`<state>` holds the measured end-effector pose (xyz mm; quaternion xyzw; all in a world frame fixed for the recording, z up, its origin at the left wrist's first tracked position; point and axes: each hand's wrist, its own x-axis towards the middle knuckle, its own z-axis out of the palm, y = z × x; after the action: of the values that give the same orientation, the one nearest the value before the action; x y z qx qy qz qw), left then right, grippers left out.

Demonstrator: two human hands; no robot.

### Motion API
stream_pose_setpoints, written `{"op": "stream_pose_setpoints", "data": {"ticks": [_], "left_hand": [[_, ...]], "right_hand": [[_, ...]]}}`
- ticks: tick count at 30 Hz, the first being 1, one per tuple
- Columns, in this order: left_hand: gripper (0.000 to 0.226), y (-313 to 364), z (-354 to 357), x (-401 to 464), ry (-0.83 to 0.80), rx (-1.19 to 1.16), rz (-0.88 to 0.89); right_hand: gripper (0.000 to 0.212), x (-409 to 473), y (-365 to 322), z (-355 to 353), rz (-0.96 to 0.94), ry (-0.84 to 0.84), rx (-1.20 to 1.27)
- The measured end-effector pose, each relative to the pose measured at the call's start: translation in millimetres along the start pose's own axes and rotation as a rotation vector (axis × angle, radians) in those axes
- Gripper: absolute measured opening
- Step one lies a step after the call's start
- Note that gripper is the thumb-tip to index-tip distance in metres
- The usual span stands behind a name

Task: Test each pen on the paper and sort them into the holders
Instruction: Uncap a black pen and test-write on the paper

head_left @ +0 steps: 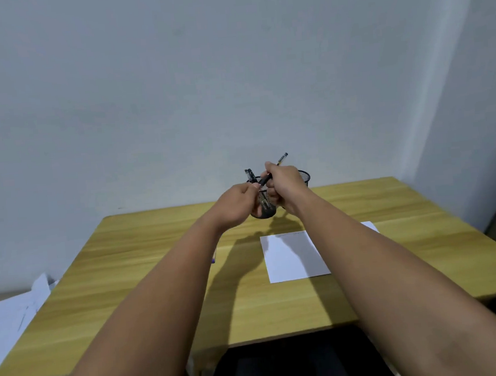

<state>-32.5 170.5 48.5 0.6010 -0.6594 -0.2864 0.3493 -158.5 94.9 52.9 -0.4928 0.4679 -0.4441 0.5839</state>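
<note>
In the head view both arms reach forward over a wooden table (146, 273), and the two hands meet above its far edge. The right hand (285, 185) is curled around a pen (282, 159), whose clear upper end sticks out above and to the right of the knuckles while a dark part of the barrel runs down and left from the fist toward the other hand. The left hand (236, 206) sits just beside and slightly below the right one, its fingers curled in toward that dark end of the pen; whether it pinches the pen or a cap there cannot be told, since the fingertips are small and partly hidden.

Directly behind and between the two hands stands a black mesh holder (266, 205), its lower part showing under the fingers. A few dark pens (250, 174) rise from it just above the left hand's knuckles. A second mesh holder (304, 176) peeks out to the right of the right hand, mostly covered by it.

Nearer the person than the hands, under the right forearm, a white sheet of paper (291, 258) lies flat on the table. A small pen tip (214, 260) shows beside the left forearm. Left of the left arm, off the table's edge, lie loose white sheets (11, 319).
</note>
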Motion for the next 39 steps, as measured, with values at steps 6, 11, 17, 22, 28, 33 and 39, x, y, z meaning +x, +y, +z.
{"op": "stream_pose_setpoints", "data": {"ticks": [6, 11, 17, 22, 28, 33, 39], "left_hand": [[0.044, -22, 3, -6, -0.126, 0.000, -0.074], [0.040, -80, -8, -4, 0.198, 0.520, -0.166], [0.038, -99, 23, 12, 0.256, 1.062, -0.111], [0.039, -122, 36, 14, 0.233, 1.149, -0.120], [0.050, -116, 54, 4, 0.310, 0.843, 0.215], [0.071, -108, 74, -9, 0.063, 0.606, 0.238], [0.077, -112, 84, -18, -0.010, 0.580, 0.166]], "right_hand": [[0.030, 30, 6, -46, 0.095, 0.358, 0.370], [0.029, 41, 6, -92, 0.023, 0.409, 0.183], [0.028, 43, 38, -98, -0.001, 0.296, 0.088], [0.028, 38, 64, -128, -0.089, 0.367, 0.026], [0.021, 32, 73, -141, -0.049, 0.330, 0.016], [0.038, 25, 88, -128, -0.190, 0.283, -0.084], [0.046, 25, 107, -118, -0.229, 0.181, -0.100]]}}
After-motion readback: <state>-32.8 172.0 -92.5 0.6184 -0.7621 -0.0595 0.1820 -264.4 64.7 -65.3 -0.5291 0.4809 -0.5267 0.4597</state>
